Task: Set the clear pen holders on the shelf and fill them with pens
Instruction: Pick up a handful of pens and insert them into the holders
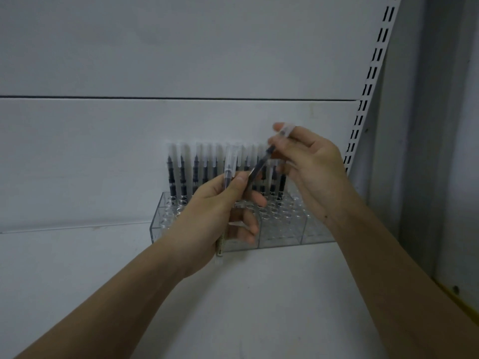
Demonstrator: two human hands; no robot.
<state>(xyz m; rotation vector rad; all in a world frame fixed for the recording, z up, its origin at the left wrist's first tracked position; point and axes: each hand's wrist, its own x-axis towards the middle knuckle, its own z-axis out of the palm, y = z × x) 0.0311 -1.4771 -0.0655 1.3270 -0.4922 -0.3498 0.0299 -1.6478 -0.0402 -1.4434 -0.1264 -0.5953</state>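
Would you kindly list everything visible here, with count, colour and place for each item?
clear pen holder: one, transparent with round slots, on the shelf against the back panel.
standing pens: about a dozen, dark with frosted caps, back row of the holder; exact count unclear.
held pens: a few, same kind, upright in the left hand.
tilted pen: one, between both hands.
shelf: one, white, below the holder.
slotted upright: one, white, right of the panel.
left hand: grips the held pens.
right hand: pinches the tilted pen.
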